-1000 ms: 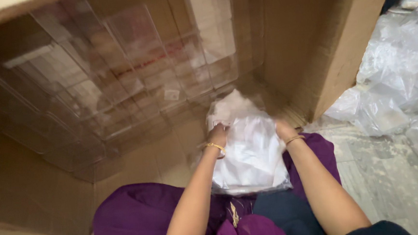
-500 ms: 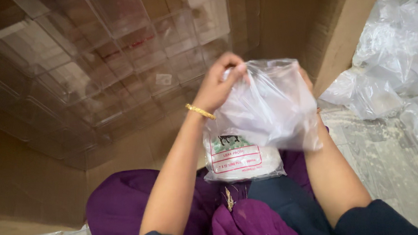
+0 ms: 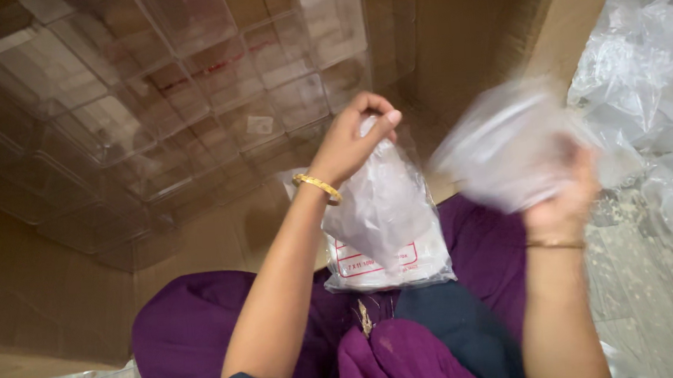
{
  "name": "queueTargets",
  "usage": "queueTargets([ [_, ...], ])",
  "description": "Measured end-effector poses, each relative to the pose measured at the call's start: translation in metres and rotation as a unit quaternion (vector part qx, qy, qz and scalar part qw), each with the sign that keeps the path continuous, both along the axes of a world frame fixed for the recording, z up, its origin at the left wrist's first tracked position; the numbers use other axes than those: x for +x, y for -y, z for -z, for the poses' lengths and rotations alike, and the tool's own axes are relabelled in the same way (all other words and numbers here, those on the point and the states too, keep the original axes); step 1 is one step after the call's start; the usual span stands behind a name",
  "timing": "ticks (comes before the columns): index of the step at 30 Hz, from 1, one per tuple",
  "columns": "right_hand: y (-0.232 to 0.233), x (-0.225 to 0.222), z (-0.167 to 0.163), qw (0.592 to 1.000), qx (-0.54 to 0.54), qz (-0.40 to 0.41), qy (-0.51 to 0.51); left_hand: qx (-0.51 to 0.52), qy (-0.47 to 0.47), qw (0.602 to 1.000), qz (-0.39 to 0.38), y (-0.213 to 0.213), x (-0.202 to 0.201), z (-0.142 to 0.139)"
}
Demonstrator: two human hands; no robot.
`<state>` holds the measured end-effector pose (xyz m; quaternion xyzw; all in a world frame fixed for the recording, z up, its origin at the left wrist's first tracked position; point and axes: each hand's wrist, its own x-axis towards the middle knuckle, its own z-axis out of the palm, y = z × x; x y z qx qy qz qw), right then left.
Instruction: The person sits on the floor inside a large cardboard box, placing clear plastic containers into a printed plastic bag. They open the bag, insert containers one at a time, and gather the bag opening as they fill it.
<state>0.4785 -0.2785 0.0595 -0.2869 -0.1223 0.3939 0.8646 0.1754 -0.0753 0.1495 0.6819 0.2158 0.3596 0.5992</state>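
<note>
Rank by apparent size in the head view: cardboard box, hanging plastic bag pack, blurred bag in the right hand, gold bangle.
1. cardboard box
2. hanging plastic bag pack, pinched by the left hand
3. blurred bag in the right hand; looks about alike, motion blur makes this unsure
4. gold bangle

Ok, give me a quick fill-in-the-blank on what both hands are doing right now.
1. The left hand pinches the top of a pack of clear bags that hangs over the person's ____.
2. The right hand holds up a single blurred clear ____.
3. The large box in front is made of ____.
4. The left wrist wears a gold ____.

Missing words: lap; bag; cardboard; bangle
</note>
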Motion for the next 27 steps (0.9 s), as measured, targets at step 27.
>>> queueTargets([
  [27,-0.106,-0.145,-0.106,0.815,-0.166,-0.194,0.520,-0.024,0.014,1.000,0.002,-0.003,-0.019,-0.010],
])
